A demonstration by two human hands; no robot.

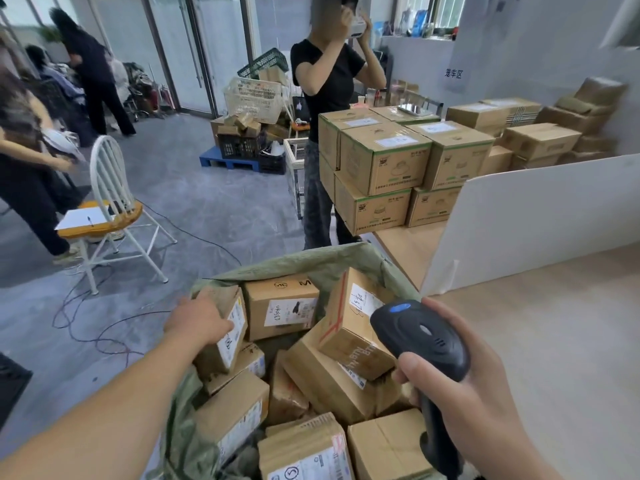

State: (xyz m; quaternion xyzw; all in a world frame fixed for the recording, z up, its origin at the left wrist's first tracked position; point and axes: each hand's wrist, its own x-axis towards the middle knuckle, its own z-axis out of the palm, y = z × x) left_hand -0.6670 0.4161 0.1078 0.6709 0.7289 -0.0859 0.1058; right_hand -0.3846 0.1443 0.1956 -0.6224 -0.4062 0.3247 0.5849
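A green woven sack stands open in front of me, filled with several taped cardboard parcels. My left hand reaches into it and grips the top of a small labelled parcel at the sack's left side. My right hand holds a black barcode scanner by its handle, its head pointing over a tilted parcel with a white handwritten label. Another parcel with a shoe picture label stands at the back.
A light wooden table with a white board lies to the right, stacked boxes behind it. A person in black stands just beyond the sack. A white chair and floor cables are on the left, with other people further back.
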